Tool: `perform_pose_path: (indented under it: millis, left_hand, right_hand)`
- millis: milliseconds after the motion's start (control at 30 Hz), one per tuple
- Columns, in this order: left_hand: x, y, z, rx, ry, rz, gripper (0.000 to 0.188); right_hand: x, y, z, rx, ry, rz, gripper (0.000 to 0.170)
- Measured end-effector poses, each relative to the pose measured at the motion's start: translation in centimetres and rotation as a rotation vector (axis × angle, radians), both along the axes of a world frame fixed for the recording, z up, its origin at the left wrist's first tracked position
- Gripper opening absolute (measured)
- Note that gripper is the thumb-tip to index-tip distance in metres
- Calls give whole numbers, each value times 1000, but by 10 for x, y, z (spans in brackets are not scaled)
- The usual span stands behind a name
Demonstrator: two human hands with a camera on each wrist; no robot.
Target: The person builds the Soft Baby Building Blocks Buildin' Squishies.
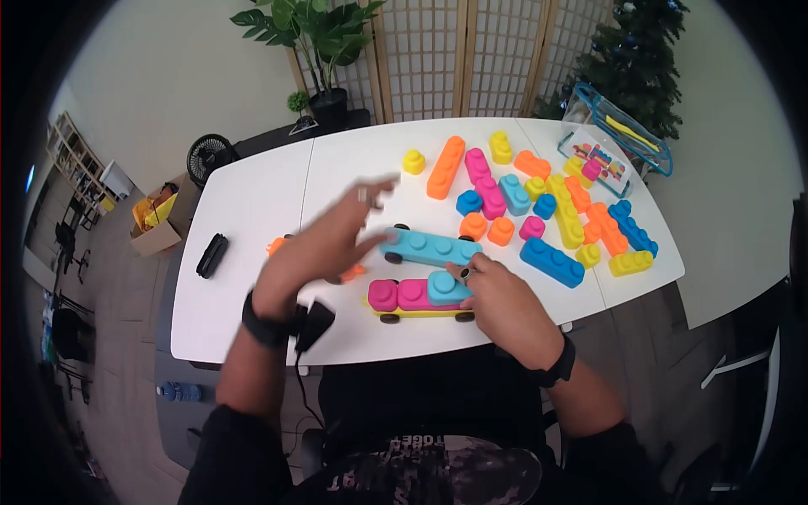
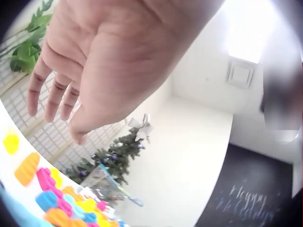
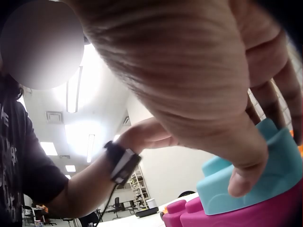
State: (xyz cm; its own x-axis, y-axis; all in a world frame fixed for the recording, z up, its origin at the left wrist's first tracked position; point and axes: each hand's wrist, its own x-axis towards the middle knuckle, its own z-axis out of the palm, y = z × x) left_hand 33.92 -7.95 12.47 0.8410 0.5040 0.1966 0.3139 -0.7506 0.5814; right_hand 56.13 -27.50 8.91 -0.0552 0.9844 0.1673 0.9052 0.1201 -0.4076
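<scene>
Two wheeled block cars stand side by side on the white table. The nearer has a yellow base with pink blocks and a light blue block on top. My right hand grips that light blue block, its thumb against the side in the right wrist view. Behind it is a long light blue car with dark wheels. My left hand, fingers extended and holding nothing, is over its left end; whether the thumb touches it I cannot tell.
Many loose coloured blocks lie on the table's right half, with a clear bag behind them. Orange pieces lie partly hidden beneath my left forearm. A black case sits at the left.
</scene>
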Motion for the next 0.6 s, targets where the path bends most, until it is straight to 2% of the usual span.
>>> perform_pose_path:
  millis: [33,67,133,200,267,333,467,500,600]
  left_hand:
    - [24,17,21,36,-22,77,71]
    - [46,53,19,208,45,93,65]
    - [90,121,4,234,231,117,57]
    - [128,181,-37,255,318,126,64]
    - [150,214,-79,244,317,161,76]
    - [159,207,-89,140,346,254,77]
    - [167,239,-134,242,229,245,67]
    - [165,239,-127,262,232,278,67]
    - [134,203,-53,283,127,288,59]
  right_hand:
    - [-1,-1,-3,9,-8,-4,34]
    - [-1,-1,-7,23,-18,-7,35]
    - [0,1,-11,39,-25,-14,35]
    - [-1,0,-11,36,-13,-21,34]
    - [-3,-1,-10,88,3,-22,33]
    - [-3,-2,-13,112,50,-37,34]
    - [-2,-5,-18,175,99,-34,39]
    - [-1,-5,-16,139,93,-38,40]
    - [0,-3,-20,135,72,-49,43]
